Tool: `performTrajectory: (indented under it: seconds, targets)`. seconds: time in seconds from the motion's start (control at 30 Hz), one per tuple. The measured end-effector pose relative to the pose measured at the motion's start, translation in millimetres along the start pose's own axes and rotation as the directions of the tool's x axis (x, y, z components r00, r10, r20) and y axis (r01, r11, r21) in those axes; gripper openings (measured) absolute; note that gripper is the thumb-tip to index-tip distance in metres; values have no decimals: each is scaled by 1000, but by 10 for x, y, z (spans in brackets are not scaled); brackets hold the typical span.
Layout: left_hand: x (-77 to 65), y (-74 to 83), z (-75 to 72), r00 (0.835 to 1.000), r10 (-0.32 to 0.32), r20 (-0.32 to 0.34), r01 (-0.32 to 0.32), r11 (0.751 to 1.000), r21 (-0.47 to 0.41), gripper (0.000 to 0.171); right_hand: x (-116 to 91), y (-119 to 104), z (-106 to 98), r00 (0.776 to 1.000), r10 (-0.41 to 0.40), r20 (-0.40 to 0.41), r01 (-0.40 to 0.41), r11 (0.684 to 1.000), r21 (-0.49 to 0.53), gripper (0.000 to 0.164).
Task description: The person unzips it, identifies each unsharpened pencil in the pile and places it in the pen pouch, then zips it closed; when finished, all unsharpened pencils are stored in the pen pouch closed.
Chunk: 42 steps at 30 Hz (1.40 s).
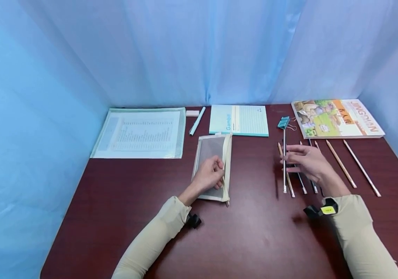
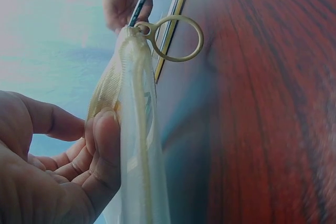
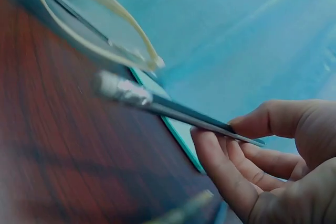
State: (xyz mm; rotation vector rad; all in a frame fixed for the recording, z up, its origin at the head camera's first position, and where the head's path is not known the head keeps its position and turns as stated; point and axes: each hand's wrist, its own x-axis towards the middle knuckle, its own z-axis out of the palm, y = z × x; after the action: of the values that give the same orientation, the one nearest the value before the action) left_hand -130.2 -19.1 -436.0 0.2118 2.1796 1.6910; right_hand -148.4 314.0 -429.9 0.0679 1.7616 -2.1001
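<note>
A pale mesh zipper pouch (image 1: 213, 155) lies on the table, its cream zipper edge (image 2: 107, 90) pinched between the thumb and fingers of my left hand (image 1: 208, 174). In the right wrist view the pouch mouth gapes, and a dark slim stick (image 3: 73, 11) shows within its outline. My right hand (image 1: 305, 161) pinches a dark pencil (image 3: 184, 111) between thumb and fingers, its white eraser end pointing towards the pouch in that view. In the head view this pencil overlaps a row of several pencils (image 1: 341, 163) on the table. A cream ring (image 2: 202, 40) hangs from the pouch's end.
A clear document folder (image 1: 139, 154) with a printed sheet lies at the back left. Behind the pouch are a pink eraser (image 1: 192, 113), a white pen (image 1: 197, 121) and a notepad (image 1: 239, 120). A teal binder clip (image 1: 283, 122) sits beside a colourful book (image 1: 338, 118) at the back right.
</note>
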Motion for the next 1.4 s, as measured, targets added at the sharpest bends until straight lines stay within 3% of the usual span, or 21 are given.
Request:
performTrajectory:
  seconds: [0.2,0.53,0.73,0.93,1.13,1.4]
  targets:
    - [-7,-10,2,1000,8,-6,-8,1000,-12,14,149,76,341,997,52,50,-48,996,-78,23]
    - [-8,-2,-2,1000,-4,-17,4,1000,0,14,445,278,942,985,118,128,-110,992,-68,47]
    - [-5,4,1,1000,-3,-16,3,1000,5,12,623,353,1200,983,162,91,-150,982,-117,53]
    - [-8,15,-7,1000,-4,-21,5,1000,27,12,696,364,1376,992,128,3,-126,982,-141,55]
    - [0,16,-4,1000,-16,-13,16,999,35,14,662,348,1463,995,101,-22,-103,982,-159,52]
    - [-5,18,2,1000,-12,-21,13,999,48,10,513,249,1339,997,72,-36,-78,972,-223,48]
